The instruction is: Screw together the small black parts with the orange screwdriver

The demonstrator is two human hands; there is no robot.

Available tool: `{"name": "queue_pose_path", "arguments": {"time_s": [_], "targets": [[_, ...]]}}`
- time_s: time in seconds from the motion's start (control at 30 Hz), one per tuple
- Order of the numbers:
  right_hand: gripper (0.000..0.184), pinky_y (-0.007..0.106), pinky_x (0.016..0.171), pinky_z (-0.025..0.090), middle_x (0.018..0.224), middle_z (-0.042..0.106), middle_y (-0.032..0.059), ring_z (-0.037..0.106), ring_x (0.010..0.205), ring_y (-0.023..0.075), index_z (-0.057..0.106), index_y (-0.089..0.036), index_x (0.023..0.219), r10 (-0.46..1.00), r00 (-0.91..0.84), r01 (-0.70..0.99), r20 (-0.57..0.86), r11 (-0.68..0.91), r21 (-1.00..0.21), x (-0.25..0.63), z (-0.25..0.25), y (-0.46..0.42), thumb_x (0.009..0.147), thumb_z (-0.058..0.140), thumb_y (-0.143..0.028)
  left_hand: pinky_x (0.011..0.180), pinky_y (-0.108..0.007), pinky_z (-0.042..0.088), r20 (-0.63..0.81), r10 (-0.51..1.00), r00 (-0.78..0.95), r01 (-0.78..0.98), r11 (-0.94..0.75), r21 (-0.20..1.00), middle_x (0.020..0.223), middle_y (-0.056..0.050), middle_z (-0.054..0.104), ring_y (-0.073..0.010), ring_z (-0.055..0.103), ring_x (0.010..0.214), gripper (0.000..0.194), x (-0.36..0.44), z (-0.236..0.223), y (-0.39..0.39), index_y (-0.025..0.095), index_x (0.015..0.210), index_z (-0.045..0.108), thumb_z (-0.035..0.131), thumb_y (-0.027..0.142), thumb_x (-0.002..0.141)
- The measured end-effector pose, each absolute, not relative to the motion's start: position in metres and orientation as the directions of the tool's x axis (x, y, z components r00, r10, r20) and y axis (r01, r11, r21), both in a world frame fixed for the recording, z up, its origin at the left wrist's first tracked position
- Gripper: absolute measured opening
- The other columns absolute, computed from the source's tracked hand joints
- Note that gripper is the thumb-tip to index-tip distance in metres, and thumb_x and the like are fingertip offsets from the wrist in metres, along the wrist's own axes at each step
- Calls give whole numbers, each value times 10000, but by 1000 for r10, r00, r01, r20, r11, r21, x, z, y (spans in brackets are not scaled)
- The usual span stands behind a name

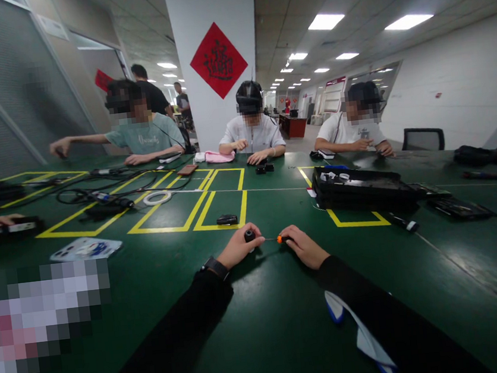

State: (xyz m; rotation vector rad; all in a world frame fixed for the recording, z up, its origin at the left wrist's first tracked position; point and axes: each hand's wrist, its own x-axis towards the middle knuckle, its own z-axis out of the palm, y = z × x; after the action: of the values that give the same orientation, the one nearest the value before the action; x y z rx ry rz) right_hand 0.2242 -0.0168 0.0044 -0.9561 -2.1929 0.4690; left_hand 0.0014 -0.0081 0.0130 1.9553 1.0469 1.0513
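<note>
My left hand (237, 249) is closed around a small black round part (249, 235), held just above the green table (264, 328). My right hand (304, 246) pinches the orange handle of a thin screwdriver (280, 239), whose shaft points left into the black part. Both hands sit close together near the table's middle, with black sleeves and a dark watch on the left wrist. A small black flat object (226, 219) lies just beyond them inside a yellow taped box.
An open black tool case (360, 188) lies to the right front. Cables and a white tape ring (157, 198) lie at the left, and a phone (85, 249) nearer. Three people sit across the table working. A dark chair (422, 138) stands at the right.
</note>
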Motion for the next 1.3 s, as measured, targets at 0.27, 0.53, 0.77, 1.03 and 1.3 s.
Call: {"name": "queue_pose_path", "arguments": {"time_s": [0.27, 0.53, 0.77, 1.03, 1.3], "targets": [[188, 354, 910, 351, 988, 515, 66, 465, 970, 167, 584, -175, 887, 783, -445, 506, 435, 621, -599, 224, 5, -17, 842, 401, -176, 604, -232, 411, 335, 874, 352, 310, -446, 840, 687, 12, 568, -103, 508, 617, 233, 1, 14, -9, 159, 795, 536, 551, 377, 715], [185, 328, 815, 397, 940, 529, 54, 490, 879, 164, 549, -175, 954, 802, -422, 527, 423, 597, -605, 224, 8, -20, 775, 511, -197, 621, -237, 412, 319, 877, 359, 282, -427, 859, 663, 20, 564, -100, 512, 609, 253, 2, 13, -8, 160, 810, 522, 540, 398, 727], [136, 340, 839, 372, 911, 553, 56, 486, 887, 168, 583, -174, 865, 780, -445, 531, 439, 625, -571, 226, 6, -16, 811, 460, -194, 612, -231, 408, 323, 876, 359, 289, -433, 854, 668, 19, 564, -99, 510, 609, 242, 2, 12, -8, 161, 810, 523, 542, 388, 729], [158, 328, 816, 374, 916, 547, 48, 477, 880, 166, 574, -178, 905, 792, -443, 543, 419, 610, -577, 226, 6, -17, 792, 464, -162, 577, -220, 404, 321, 880, 350, 315, -433, 844, 680, 14, 563, -96, 502, 598, 245, 1, 12, -8, 163, 803, 524, 551, 394, 724], [162, 324, 798, 366, 899, 551, 53, 472, 869, 170, 593, -176, 898, 804, -441, 601, 399, 595, -534, 223, 8, -20, 810, 487, -260, 603, -227, 410, 308, 883, 354, 316, -423, 849, 686, 17, 563, -98, 507, 613, 242, 1, 10, -7, 165, 808, 523, 546, 393, 727]]}}
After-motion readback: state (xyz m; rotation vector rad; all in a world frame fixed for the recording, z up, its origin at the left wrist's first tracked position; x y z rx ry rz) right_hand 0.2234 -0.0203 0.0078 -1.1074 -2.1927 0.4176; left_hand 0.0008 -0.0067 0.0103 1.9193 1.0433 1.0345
